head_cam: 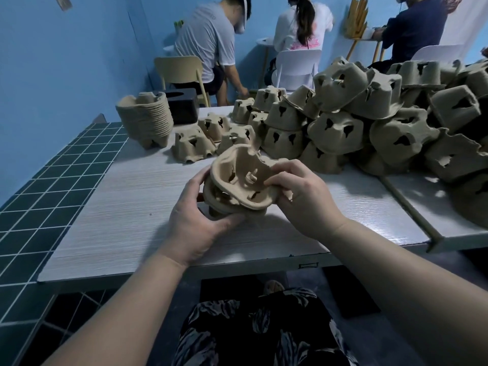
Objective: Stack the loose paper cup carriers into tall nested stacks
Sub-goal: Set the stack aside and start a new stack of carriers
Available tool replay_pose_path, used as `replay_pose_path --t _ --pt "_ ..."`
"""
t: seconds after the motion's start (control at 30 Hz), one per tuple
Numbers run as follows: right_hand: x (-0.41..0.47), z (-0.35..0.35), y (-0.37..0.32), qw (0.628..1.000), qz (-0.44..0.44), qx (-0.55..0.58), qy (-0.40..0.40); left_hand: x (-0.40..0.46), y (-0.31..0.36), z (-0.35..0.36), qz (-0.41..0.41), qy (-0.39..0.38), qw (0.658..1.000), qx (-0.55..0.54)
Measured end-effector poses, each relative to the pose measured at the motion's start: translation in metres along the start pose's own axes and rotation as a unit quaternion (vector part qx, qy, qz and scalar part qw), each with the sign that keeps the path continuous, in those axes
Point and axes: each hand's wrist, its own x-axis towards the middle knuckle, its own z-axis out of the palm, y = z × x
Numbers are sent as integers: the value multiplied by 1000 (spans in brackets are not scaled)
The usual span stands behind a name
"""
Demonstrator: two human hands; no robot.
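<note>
A small nested stack of brown pulp cup carriers is held above the white table, cups facing me. My left hand grips its left and lower side. My right hand pinches the right rim of the top carrier. A tall nested stack stands at the table's far left. Loose upside-down carriers lie behind my hands, and a big heap of carriers fills the right side.
A black box sits behind the tall stack. Dark green tiled floor lies left of the table. A seam strip joins a second table on the right. Three people sit on chairs at the back by the blue wall.
</note>
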Motion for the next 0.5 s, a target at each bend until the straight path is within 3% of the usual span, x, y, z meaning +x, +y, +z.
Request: replay_pose_path --t 0.1,0.2,0.37,0.5 --pt "2 -5 0 999 -18 -46 -22 1 0 0 -4 -2 1000 -4" --pt "1 -9 1 992 -58 -110 4 0 0 -1 -7 -6 1000 -5" --pt "-2 -4 -2 994 -70 -59 67 1 -1 -1 -10 -4 1000 -7" --pt "0 4 0 997 -59 -48 28 0 0 -1 1 -9 1000 -4"
